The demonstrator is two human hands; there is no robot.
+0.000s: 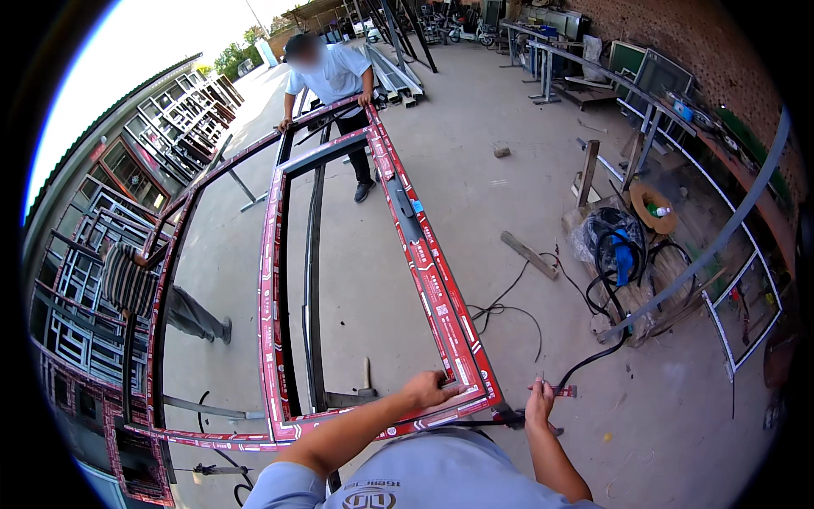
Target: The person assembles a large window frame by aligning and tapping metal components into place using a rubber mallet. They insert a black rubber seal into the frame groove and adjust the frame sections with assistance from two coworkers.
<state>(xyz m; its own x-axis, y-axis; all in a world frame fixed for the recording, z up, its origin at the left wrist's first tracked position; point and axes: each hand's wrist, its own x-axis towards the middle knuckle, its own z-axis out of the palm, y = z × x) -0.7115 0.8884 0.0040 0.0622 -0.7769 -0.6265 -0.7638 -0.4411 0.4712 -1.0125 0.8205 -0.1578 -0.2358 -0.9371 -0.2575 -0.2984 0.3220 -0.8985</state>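
A large metal window frame (448, 299) wrapped in red protective film lies across the view, with a smaller sash-like frame section joined within it. On its near right corner my left hand (431, 390) rests with the fingers laid out along the film. Just off that corner, my right hand (538, 405) is closed around something mostly hidden by the fingers; a small red part shows beside it, and a black cord runs close by. A dark handle plate (403, 208) sits on the right side bar. At the far end a co-worker (332, 75) has both hands on the frame.
Another person in a striped top (127, 280) bends at the left near stacked frames (85, 263). On the concrete lie a hammer (366, 377), a wood block (529, 254) and loose cord. Wrapped coils (615, 246) lie at right, before a long workbench (593, 64).
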